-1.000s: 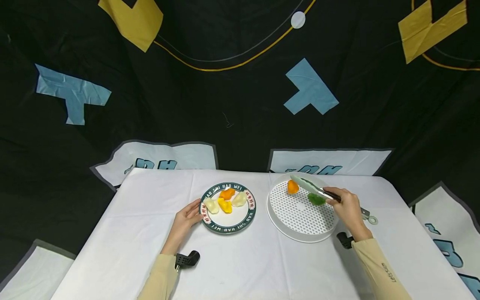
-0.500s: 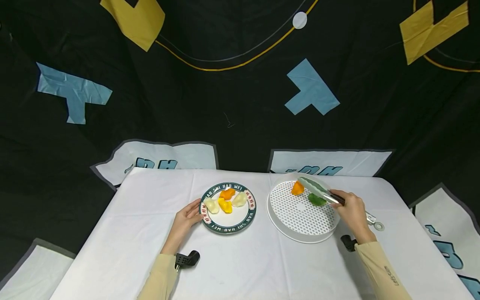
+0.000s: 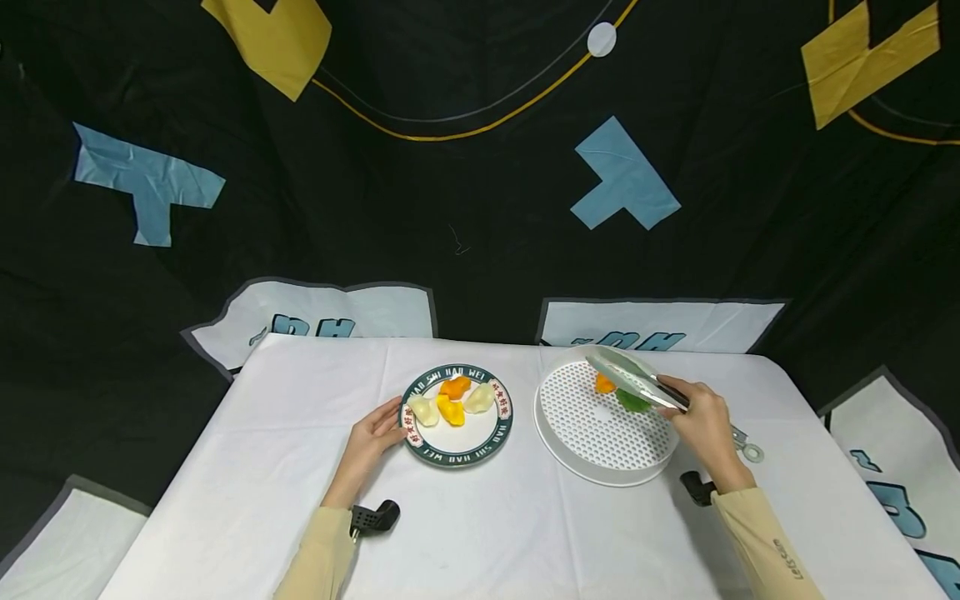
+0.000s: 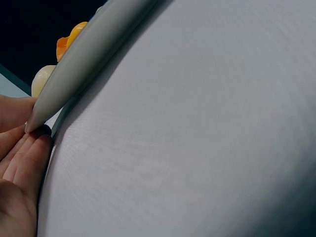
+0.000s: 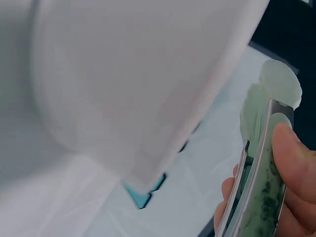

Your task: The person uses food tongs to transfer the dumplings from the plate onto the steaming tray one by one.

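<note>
My right hand [image 3: 705, 429] grips pale green tongs [image 3: 633, 379] whose tips hang over the far side of a white perforated tray [image 3: 592, 446]. An orange dumpling [image 3: 603, 384] and a green dumpling [image 3: 633, 402] lie in the tray under the tongs. In the right wrist view the tongs [image 5: 261, 163] show beside my thumb. My left hand [image 3: 375, 435] touches the left rim of a green-rimmed plate [image 3: 457, 450] with straight fingers. The plate holds several dumplings: orange [image 3: 454, 387], yellow [image 3: 450, 410] and two pale ones [image 3: 422, 410]. The left wrist view shows the plate's rim [image 4: 74, 74] by my fingers [image 4: 19, 163].
Everything sits on a white tablecloth [image 3: 247, 467] with edges at left, right and back. A black backdrop with blue and yellow shapes hangs behind. Black wrist mounts [image 3: 373, 518] lie by each sleeve.
The right hand has drawn the tongs slightly right, and the orange dumpling in the tray has shifted right, next to the green one. The left hand stays on the plate.
</note>
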Available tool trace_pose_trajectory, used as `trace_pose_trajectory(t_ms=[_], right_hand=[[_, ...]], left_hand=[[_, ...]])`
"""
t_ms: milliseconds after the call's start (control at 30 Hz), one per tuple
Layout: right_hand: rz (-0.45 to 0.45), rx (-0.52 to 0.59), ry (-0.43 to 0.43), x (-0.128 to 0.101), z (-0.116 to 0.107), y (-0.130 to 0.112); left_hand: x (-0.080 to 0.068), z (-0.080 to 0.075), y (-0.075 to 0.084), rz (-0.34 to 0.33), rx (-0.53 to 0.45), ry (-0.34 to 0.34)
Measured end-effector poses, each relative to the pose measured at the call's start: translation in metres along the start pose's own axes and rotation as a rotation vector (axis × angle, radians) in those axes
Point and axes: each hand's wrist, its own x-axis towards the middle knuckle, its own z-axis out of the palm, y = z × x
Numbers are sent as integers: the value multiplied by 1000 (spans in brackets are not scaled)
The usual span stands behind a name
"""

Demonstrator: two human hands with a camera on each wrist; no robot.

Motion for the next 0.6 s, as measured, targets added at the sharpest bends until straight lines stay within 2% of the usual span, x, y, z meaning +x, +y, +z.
trace_pose_trajectory(t_ms=[333,600], right_hand=[[-31,59,-63,3,-1,-32],[-114,107,-139,1,9,-58]], left_hand=[[-1,0,4,2,-9,-5],[-1,1,2,-9,4,9]])
